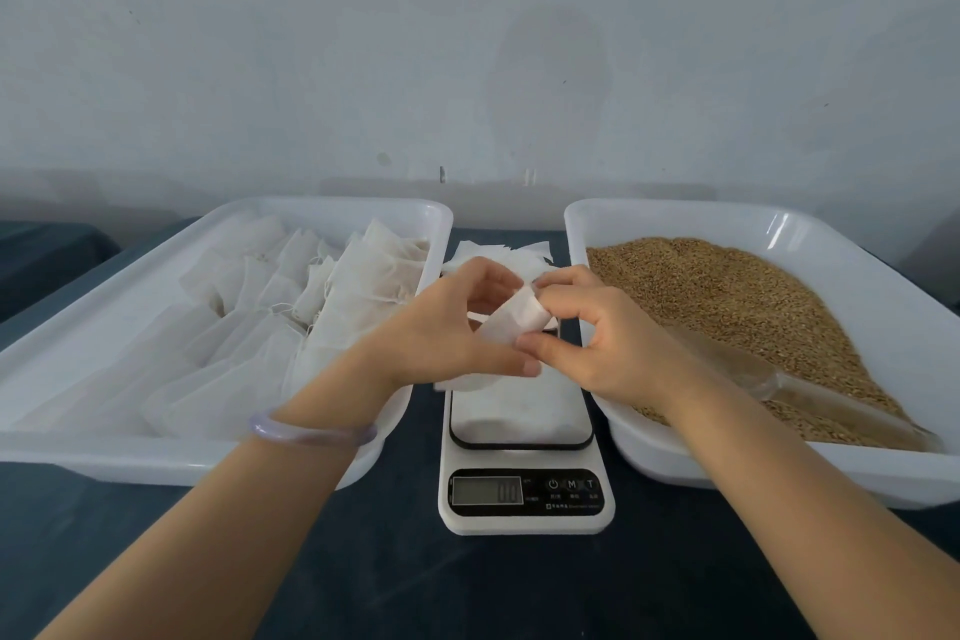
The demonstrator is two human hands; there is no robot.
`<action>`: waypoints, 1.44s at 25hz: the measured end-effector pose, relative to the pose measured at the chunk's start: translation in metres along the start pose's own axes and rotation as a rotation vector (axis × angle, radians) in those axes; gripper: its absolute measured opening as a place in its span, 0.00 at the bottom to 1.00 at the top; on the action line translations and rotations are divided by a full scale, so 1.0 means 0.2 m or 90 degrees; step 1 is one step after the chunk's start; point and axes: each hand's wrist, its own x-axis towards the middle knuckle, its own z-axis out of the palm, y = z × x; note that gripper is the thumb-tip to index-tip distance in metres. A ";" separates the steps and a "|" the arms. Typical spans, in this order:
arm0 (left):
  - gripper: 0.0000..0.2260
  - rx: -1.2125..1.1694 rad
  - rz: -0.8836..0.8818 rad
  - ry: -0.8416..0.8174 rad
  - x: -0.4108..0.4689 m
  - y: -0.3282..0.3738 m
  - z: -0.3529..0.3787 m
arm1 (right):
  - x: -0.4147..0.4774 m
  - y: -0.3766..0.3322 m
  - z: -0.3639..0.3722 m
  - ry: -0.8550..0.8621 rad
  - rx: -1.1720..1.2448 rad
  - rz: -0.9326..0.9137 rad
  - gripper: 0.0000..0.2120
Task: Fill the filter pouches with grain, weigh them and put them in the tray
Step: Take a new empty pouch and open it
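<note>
We look down on a work table, with a pale wall (467,42) filling the upper half of the view. The dark table (405,577) runs across the lower half.

Two white trays flank a scale. The left tray (104,452), at nine o'clock from the scale, holds many white pouches (353,286), some upright and some lying flat. The right tray (857,234), at three o'clock, holds a heap of brown grain (727,286). A clear scoop (789,379) lies in the grain, towards the near edge.

The white scale (524,494) sits between the trays, at the centre. Its display is too blurred to read. Something white lies on its platform, but we cannot tell what.

Two bare forearms reach in from five and seven o'clock and meet above the platform. The left hand (447,327) and the right hand (613,333) both grasp one small white pouch (511,322). Each pinches it between thumb and fingertips. The pouch hangs in the air over the far half of the scale, between the two trays.

A loose pile of flat pouches (498,255) lies on the table at twelve o'clock from the scale, just behind the hands. A pale lilac bangle (311,431) circles the left wrist.
</note>
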 end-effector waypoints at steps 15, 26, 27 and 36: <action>0.28 0.064 -0.074 -0.212 0.02 0.05 0.03 | -0.04 -0.02 -0.07 -0.028 -0.157 -0.076 0.08; 0.20 0.100 0.006 -0.159 -0.02 0.05 0.01 | -0.21 -0.03 -0.30 0.017 -0.213 0.055 0.16; 0.19 0.081 0.004 -0.148 -0.02 0.05 0.01 | -0.24 0.05 -0.43 0.043 -0.235 0.135 0.18; 0.12 0.016 0.006 -0.126 -0.01 0.05 0.01 | -0.49 0.53 -0.72 -0.181 -0.416 0.486 0.10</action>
